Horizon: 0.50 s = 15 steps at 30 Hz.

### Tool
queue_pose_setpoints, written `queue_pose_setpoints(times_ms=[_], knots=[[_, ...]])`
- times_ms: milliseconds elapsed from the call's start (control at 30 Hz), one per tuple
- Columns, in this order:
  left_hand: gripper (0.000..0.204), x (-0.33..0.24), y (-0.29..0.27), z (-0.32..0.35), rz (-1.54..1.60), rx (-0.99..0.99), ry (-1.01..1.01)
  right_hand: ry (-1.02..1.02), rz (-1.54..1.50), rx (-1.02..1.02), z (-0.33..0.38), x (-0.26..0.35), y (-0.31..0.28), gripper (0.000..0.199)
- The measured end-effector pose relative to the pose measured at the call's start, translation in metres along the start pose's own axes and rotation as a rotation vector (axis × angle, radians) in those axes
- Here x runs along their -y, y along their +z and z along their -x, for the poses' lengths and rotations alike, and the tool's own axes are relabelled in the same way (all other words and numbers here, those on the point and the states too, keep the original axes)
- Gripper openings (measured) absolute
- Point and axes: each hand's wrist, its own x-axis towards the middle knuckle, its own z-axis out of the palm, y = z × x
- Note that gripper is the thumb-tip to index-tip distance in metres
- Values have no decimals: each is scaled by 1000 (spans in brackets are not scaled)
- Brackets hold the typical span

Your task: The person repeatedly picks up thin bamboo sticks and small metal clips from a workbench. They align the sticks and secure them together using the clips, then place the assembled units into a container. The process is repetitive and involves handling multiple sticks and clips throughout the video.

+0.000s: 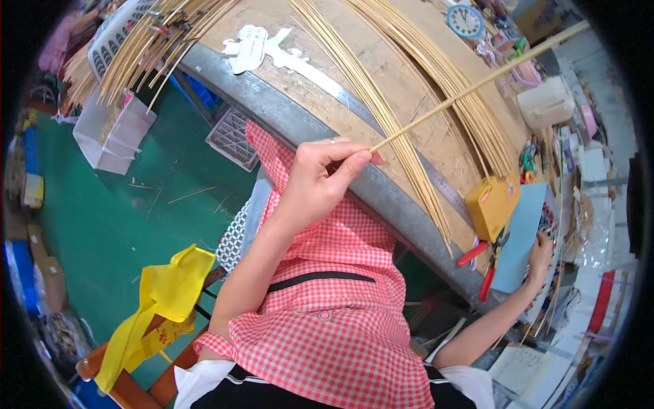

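My left hand [323, 178] pinches the end of a long, thin wooden stick [477, 88] between thumb and fingers. The stick slants up to the far right above the workbench. At the right, my right hand [540, 261] reaches into a light-blue box [514, 238] holding small dark and coloured pieces. Its fingers are mostly hidden among them, so I cannot see whether they grip anything. Left of the box lie pliers [490, 276] with red handles, beside a yellow block-shaped holder [493, 206]. A row of similar sticks [373, 92] lies beneath the held one.
A thicker bundle of sticks [426, 54] and a metal ruler [446, 189] lie on the workbench [415, 31]. White paper cut-outs [248, 48] are at its far left. A blue clock [465, 21] stands at the back right. Yellow cloth [174, 283] hangs on a wooden chair.
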Motion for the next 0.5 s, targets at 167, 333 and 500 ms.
queue_pose_setpoints(times_ms=[167,333,500], knots=[[13,-5,-13,-5,50,58,-57,284,-271,79,-6,-8,7,28],[12,-1,-29,6,-20,97,-97,289,-84,-95,4,-6,5,30],[13,9,-31,26,-8,109,-117,313,137,-293,5,-18,0,34]])
